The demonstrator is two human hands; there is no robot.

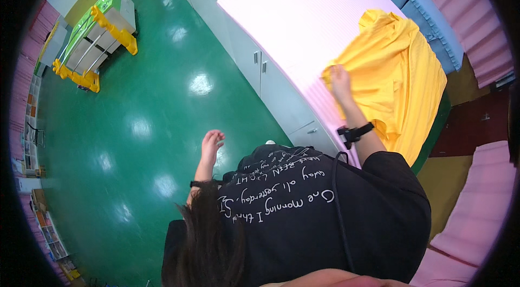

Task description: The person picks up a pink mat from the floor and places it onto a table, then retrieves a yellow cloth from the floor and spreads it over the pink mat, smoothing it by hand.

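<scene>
A yellow cloth (401,65), probably soft, light, best gripped by its edge, lies across a pink mat (292,21). The right hand (340,84) touches its left edge, finger grip unclear; the left hand (211,143) is empty, loosely curled.

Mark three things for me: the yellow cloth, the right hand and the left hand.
Yellow cloth (400,67): head view, middle of its wrinkled spread.
Right hand (340,82): head view, middle of the hand.
Left hand (211,143): head view, middle of the hand.

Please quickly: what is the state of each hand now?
Left hand: open, loosely curled, holding nothing visible.
Right hand: at the yellow cloth; blurred, so grip cannot be told.
</scene>
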